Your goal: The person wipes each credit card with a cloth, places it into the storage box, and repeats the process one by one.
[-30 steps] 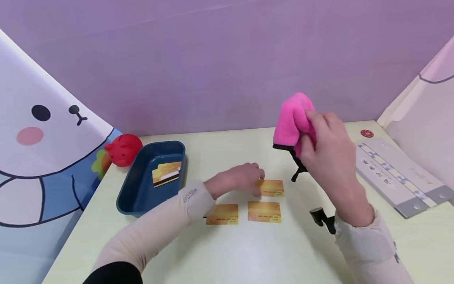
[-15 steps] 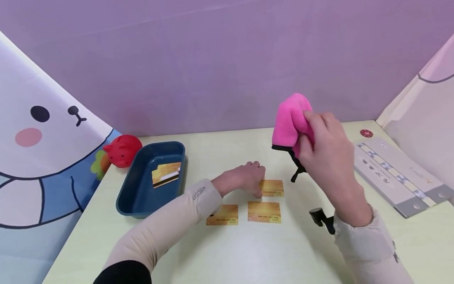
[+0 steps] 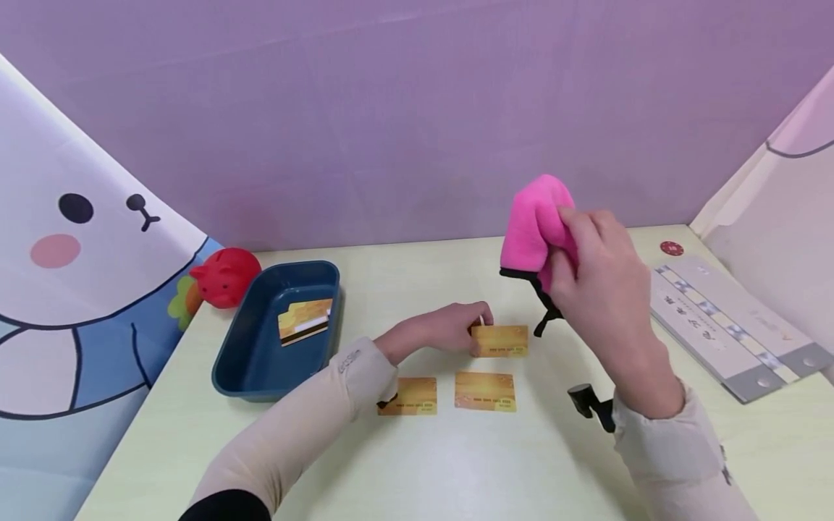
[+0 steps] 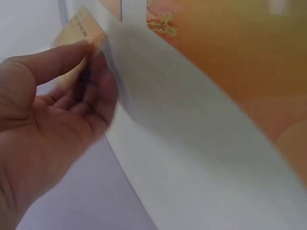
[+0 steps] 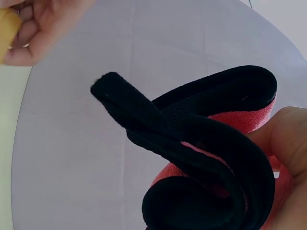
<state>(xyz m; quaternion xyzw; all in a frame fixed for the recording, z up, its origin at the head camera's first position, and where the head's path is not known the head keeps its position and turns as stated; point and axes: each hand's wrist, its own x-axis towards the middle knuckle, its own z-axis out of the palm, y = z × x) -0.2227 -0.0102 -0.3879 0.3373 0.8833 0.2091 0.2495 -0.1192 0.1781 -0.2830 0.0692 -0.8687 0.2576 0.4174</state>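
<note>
A gold bank card (image 3: 500, 341) is pinched at its left end by my left hand (image 3: 449, 329), just above the table. In the left wrist view the thumb and fingers close on that card (image 4: 81, 36). Two more gold cards lie face up nearer me, one at the right (image 3: 485, 391) and one at the left (image 3: 417, 396). My right hand (image 3: 606, 282) grips a bunched pink cloth (image 3: 537, 224) with black edging, raised above the table. The right wrist view shows its folded black trim (image 5: 206, 129); what shape the whole cloth has is hidden by the folds.
A blue tray (image 3: 228, 376) with gold cards (image 3: 305, 320) in it stands at the left, beside a red piggy bank (image 3: 228, 277). A grey folder (image 3: 723, 325) lies at the right, with a red chip (image 3: 672, 248) behind it. A purple backdrop (image 3: 417, 123) closes off the back.
The left hand's fingers have gone from lying over the far card to pinching it. That card has come up off the table and slightly right. The right hand stays nearly still with the cloth.
</note>
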